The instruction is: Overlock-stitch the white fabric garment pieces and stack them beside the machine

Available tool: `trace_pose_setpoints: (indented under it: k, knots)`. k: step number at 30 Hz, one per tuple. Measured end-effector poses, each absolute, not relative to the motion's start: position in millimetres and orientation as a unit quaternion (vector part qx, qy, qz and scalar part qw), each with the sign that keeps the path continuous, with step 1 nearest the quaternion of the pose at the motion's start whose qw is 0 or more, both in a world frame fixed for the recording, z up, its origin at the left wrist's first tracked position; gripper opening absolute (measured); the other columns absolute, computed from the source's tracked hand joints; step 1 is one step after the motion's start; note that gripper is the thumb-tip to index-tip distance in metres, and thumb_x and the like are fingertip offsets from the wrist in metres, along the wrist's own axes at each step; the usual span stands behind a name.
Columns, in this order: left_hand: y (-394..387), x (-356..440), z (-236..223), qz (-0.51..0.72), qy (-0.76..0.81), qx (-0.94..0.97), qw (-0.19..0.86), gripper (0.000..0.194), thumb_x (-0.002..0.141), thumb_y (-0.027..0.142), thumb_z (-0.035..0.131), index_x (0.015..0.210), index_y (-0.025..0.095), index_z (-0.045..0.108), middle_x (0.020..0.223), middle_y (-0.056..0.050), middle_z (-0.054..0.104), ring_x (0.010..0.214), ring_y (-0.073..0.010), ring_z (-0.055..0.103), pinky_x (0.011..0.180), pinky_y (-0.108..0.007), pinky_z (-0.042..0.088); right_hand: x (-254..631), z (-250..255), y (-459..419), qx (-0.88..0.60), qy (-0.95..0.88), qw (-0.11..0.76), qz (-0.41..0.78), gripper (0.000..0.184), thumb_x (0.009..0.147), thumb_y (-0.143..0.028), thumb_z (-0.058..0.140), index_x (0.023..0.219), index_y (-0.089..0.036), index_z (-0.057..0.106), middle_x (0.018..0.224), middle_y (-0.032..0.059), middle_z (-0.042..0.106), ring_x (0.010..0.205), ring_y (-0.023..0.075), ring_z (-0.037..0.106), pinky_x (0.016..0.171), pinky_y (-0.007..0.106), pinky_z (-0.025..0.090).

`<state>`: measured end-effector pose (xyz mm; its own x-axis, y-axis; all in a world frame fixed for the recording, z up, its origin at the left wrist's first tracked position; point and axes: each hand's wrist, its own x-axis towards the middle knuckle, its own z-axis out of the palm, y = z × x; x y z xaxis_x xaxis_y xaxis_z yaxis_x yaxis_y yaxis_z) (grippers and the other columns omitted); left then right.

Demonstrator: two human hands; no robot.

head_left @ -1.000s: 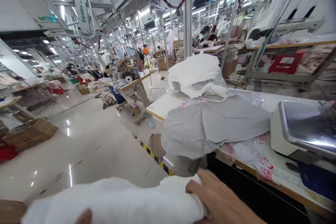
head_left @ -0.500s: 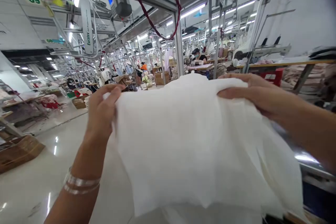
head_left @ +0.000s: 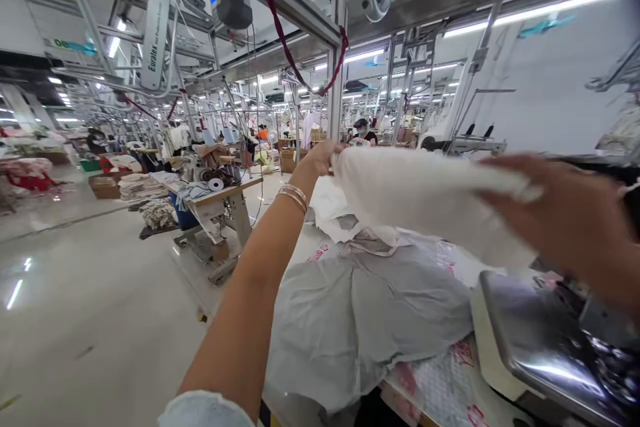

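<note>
A white piece of fabric (head_left: 410, 187) is stretched in the air between my two hands, blurred by motion. My left hand (head_left: 324, 156), reached far forward, pinches its left end. At the other end my right hand (head_left: 560, 213) grips it between thumb and fingers, also blurred. Beneath the cloth, more white fabric (head_left: 333, 207) lies on the far part of the work table. Nearer to me a grey cloth (head_left: 370, 320) is spread over plastic sheeting with red print (head_left: 465, 353).
A sewing machine (head_left: 530, 340) with a shiny metal bed stands at the right, below my right hand. Left of my arm is another sewing table (head_left: 225, 193). Metal rails (head_left: 300, 3) with a hanging dark red strap (head_left: 280, 33) run overhead. A person (head_left: 364, 132) sits farther back.
The white fabric, earlier hanging wide in front of me, has swung right and out over the table. My left hand has reached forward and right. The grey cloth and sewing machine have come into view.
</note>
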<state>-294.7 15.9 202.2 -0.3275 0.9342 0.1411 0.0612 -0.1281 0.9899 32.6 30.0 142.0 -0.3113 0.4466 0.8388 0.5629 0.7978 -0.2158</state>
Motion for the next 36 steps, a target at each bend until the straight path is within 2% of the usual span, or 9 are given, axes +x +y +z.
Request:
trace_pose_setpoints:
  k: [2,4,10,14,18,23,28,31,36]
  knots:
    - [15,-308,155,0.554,0.614,0.406,0.388,0.014,0.089,0.022,0.055,0.096,0.013,0.063,0.093,-0.005,0.063,0.084,-0.0184,0.06,0.08,-0.04,0.051,11,70,1,-0.172,-0.849,0.49,-0.103,0.039,0.086,-0.014,0.048,0.122,-0.017,0.062,0.115,0.0134,0.067,0.093,0.0286,0.068,0.073,0.041,0.057]
    - [1,-319,98,0.507,0.673,0.36,0.4,0.024,0.091,0.031,0.058,0.107,0.013,0.06,0.106,-0.007,0.061,0.092,-0.019,0.061,0.081,-0.039,0.052,-15,-6,-34,-0.109,-0.87,0.473,-0.09,0.046,0.083,-0.002,0.036,0.116,-0.018,0.063,0.115,0.0101,0.068,0.104,0.0239,0.065,0.084,0.037,0.055]
    - [-58,-349,-32,0.449,0.754,0.297,0.376,0.027,0.093,0.032,0.057,0.113,0.014,0.059,0.114,-0.008,0.06,0.097,-0.0197,0.061,0.083,-0.039,0.054,-72,-122,-121,-0.029,-0.893,0.448,0.021,0.029,0.084,-0.002,0.039,0.081,-0.022,0.061,0.092,0.0022,0.075,0.082,0.0185,0.071,0.078,0.03,0.052]
    - [-53,-364,-58,0.473,0.758,0.3,0.334,0.027,0.092,0.033,0.057,0.11,0.013,0.059,0.108,-0.008,0.062,0.092,-0.0184,0.062,0.079,-0.037,0.055,-95,-92,-123,-0.046,-0.923,0.366,0.106,0.026,0.081,-0.004,0.047,0.08,-0.025,0.062,0.068,-0.0069,0.07,0.052,0.011,0.065,0.049,0.019,0.045]
    - [-38,-354,-77,0.506,0.769,0.302,0.248,0.024,0.092,0.033,0.058,0.103,0.013,0.062,0.105,-0.006,0.063,0.093,-0.0186,0.062,0.082,-0.038,0.053,-135,-35,-56,-0.169,-0.918,0.328,0.144,0.019,0.096,-0.022,0.044,0.108,-0.021,0.059,0.072,-0.0052,0.069,0.056,0.0076,0.065,0.056,0.014,0.049]
    - [-45,-336,-104,0.574,0.757,0.291,0.115,0.013,0.089,0.019,0.055,0.079,0.013,0.061,0.091,-0.004,0.062,0.092,-0.0176,0.058,0.089,-0.037,0.046,-200,2,48,-0.311,-0.895,0.316,0.05,0.035,0.087,-0.026,0.063,0.118,-0.011,0.055,0.118,0.0128,0.061,0.101,0.0222,0.063,0.083,0.035,0.052]
    - [-47,-338,-118,0.623,0.737,0.26,0.029,0.018,0.073,0.007,0.046,0.074,0.017,0.061,0.089,-0.006,0.057,0.089,-0.0186,0.056,0.084,-0.029,0.041,-285,19,98,-0.309,-0.901,0.294,-0.08,0.052,0.084,-0.03,0.069,0.13,-0.013,0.051,0.141,0.0146,0.043,0.133,0.0318,0.037,0.107,0.052,0.033]
    - [-42,-344,-127,0.624,0.734,0.266,0.014,0.018,0.065,0.006,0.047,0.068,0.018,0.06,0.079,-0.004,0.058,0.079,-0.0192,0.056,0.077,-0.029,0.041,-338,33,125,-0.332,-0.887,0.298,-0.119,0.059,0.083,-0.033,0.069,0.135,-0.014,0.048,0.147,0.0144,0.037,0.138,0.0346,0.027,0.11,0.057,0.024]
    - [-32,-358,-142,0.617,0.737,0.274,0.001,0.015,0.061,0.006,0.048,0.059,0.018,0.057,0.074,-0.004,0.057,0.077,-0.0201,0.058,0.072,-0.029,0.042,-382,41,168,-0.426,-0.843,0.306,-0.118,0.043,0.086,-0.032,0.068,0.124,-0.015,0.057,0.137,0.0129,0.048,0.13,0.0347,0.04,0.105,0.063,0.03]
